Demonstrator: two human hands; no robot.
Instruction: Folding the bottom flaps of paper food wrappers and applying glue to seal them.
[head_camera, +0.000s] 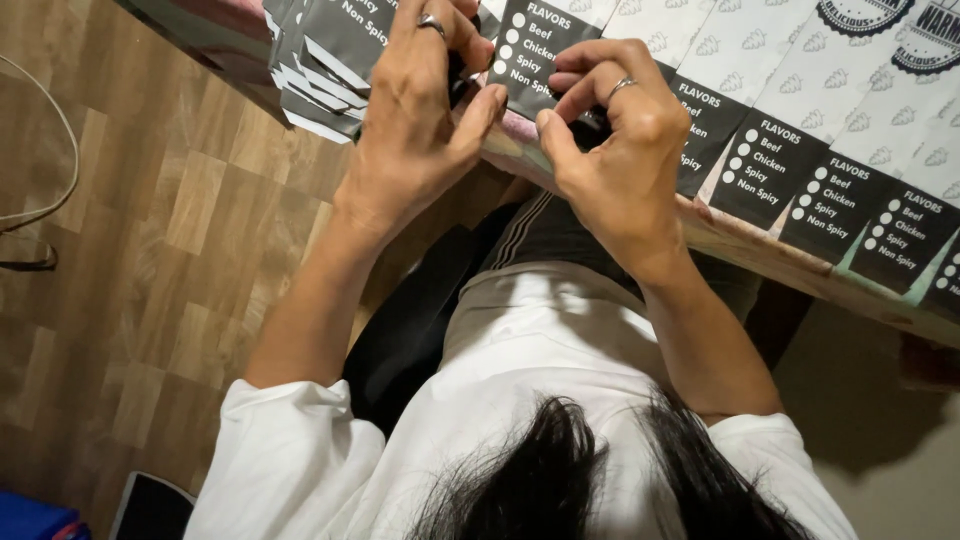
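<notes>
1. Wood-patterned flooring (170, 230) is showing on my left, and a table edge (780, 262) is running slantwise from the upper middle down to the right.
2. I am holding a flat paper packet (540, 40), black at its near end with a column of white dots and white above, just past my fingertips at the table's edge. Its long axis is running away from me, tilted a little to the right.
3. I am pinching its near left part with my left hand (420, 120), thumb and fingers closed on the black end, a ring on one finger.
4. I am curling my right hand (620, 150) over its near right part, fingers bent onto the paper and thumb pointing toward the left thumb; whether it is gripping firmly I cannot tell. Both hands are close together and about equally near the packet.
5. A row of identical packets (850, 190) is lying overlapped along the table to the right.
6. A loose stack of more packets (320, 70) is fanning out beyond my left hand.
7. Below, my white shirt (480, 400) and dark hair (600, 480) are filling the view.
</notes>
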